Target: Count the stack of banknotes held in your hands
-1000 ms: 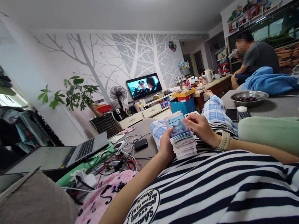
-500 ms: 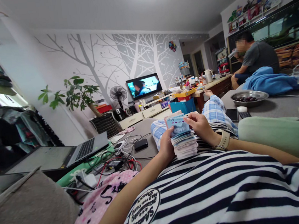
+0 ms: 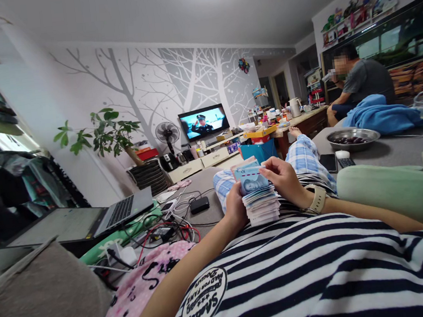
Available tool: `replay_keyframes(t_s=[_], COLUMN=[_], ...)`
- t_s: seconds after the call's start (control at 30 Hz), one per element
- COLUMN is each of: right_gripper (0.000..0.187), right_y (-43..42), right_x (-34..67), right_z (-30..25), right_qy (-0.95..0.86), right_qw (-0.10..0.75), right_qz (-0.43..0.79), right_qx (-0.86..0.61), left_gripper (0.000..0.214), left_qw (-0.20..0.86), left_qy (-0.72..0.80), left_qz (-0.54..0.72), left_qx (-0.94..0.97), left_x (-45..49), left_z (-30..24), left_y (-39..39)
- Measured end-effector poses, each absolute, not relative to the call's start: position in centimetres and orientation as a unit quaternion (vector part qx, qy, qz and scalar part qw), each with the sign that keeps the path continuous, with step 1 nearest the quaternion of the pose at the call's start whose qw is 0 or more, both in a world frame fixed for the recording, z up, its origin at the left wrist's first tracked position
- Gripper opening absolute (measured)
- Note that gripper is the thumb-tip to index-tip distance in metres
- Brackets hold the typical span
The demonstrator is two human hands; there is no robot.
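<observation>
A thick stack of banknotes (image 3: 262, 207) is held above my lap, its lower ends fanned toward me. My left hand (image 3: 236, 204) is closed around the stack's left side, with the thumb on the front. On top, a blue banknote (image 3: 253, 181) with a printed portrait faces me. My right hand (image 3: 282, 179) pinches the upper right edge of this blue note between thumb and fingers. Pinkish notes show behind it at the top. A pale watch (image 3: 317, 199) sits on my right wrist.
To the left are an open laptop (image 3: 120, 208), tangled cables and a black box (image 3: 199, 204). On the right lie a green cushion (image 3: 392, 195), a phone (image 3: 328, 163), a remote (image 3: 346, 162) and a metal bowl (image 3: 373, 136) of dark fruit. Another person (image 3: 367, 79) sits beyond.
The blue note's portrait now shows more fully, and its top edge has shifted slightly. Both hands keep nearly the same place. The television picture has changed.
</observation>
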State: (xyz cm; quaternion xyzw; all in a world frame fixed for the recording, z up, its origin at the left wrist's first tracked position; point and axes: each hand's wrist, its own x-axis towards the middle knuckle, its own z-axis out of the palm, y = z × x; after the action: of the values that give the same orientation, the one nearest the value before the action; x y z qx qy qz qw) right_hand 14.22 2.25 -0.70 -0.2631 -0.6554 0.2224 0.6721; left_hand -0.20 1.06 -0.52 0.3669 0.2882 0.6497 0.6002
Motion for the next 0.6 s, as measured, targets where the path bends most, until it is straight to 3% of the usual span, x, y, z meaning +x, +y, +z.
replay_keyframes(t_s=[0.33, 0.6], right_gripper=[0.015, 0.021], right_y=[2.36, 1.71], right_x=[14.17, 14.13], right_z=[-0.78, -0.57], right_qy=[-0.648, -0.659], right_qw=[0.677, 0.681], right_qz=[0.259, 0.255], right_qx=[-0.236, -0.190], left_gripper=[0.013, 0.011], left_qw=[0.649, 0.558], left_qy=[0.278, 0.323], left_qz=[0.631, 0.660], left_qx=[0.320, 0.385], left_x=[0.44, -0.35], left_z=[0.51, -0.42], left_y=[-0.05, 0.64])
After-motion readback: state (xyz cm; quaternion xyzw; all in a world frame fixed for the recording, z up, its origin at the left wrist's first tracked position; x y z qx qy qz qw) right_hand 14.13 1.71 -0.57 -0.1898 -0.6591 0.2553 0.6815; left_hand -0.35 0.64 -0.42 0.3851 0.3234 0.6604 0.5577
